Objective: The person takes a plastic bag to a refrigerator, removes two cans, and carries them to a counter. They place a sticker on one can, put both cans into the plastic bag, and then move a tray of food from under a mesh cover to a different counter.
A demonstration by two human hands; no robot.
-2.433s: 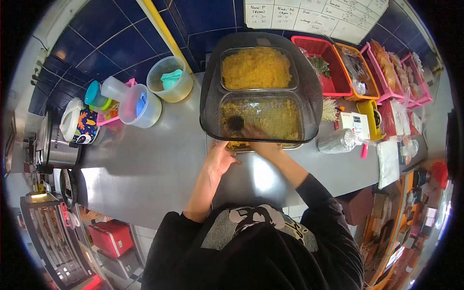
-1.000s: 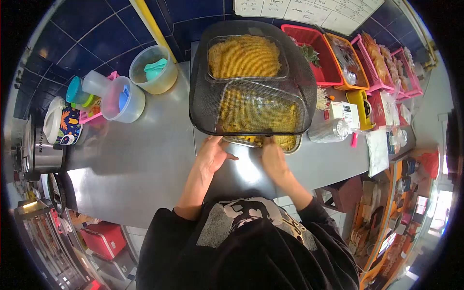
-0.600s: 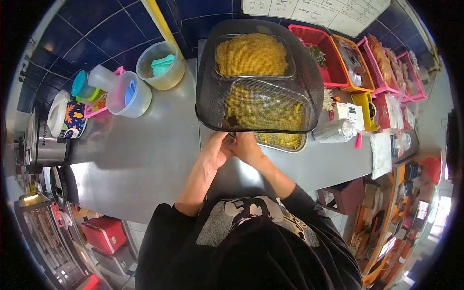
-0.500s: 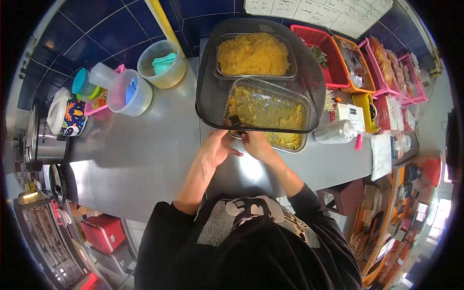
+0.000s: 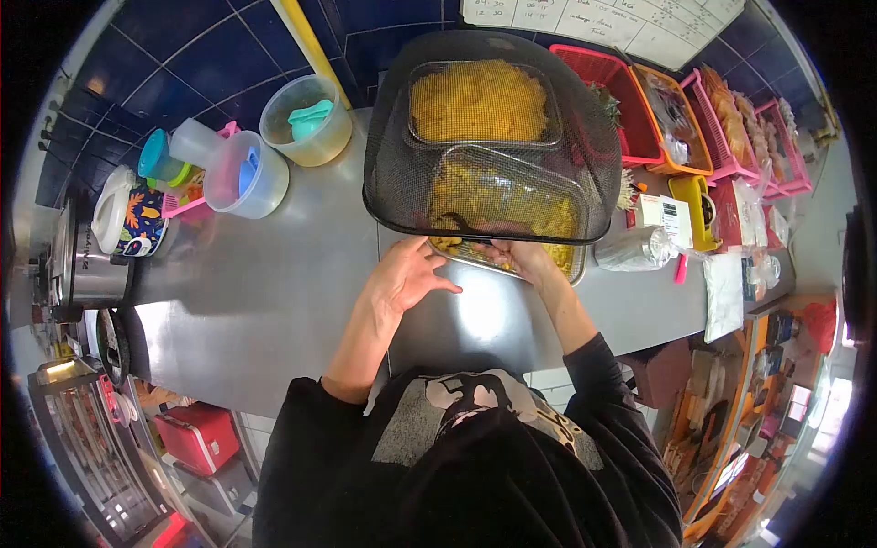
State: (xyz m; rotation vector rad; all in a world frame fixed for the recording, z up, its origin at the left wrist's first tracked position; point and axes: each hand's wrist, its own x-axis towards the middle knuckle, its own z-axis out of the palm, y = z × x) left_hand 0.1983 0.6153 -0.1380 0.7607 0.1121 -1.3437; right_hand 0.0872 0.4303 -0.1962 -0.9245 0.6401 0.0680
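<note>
Left hand (image 5: 402, 277) lay open and flat just before the tray (image 5: 565, 267) edge, right hand (image 5: 523, 258) reached under the mesh cover (image 5: 393, 155) rim, grip hidden, bare counter (image 5: 265, 292) leftward.

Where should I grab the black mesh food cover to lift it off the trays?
Probably the mesh cover's near rim, from the person's side. That edge is already tilted up off the near tray, where the right hand reaches under; the far side meets the wall.

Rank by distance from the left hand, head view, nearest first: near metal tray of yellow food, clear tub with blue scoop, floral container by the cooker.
From the left hand:
1. Near metal tray of yellow food, just ahead and right, under the mesh cover.
2. Clear tub with blue scoop, ahead and left.
3. Floral container, far left beside the cooker.
</note>
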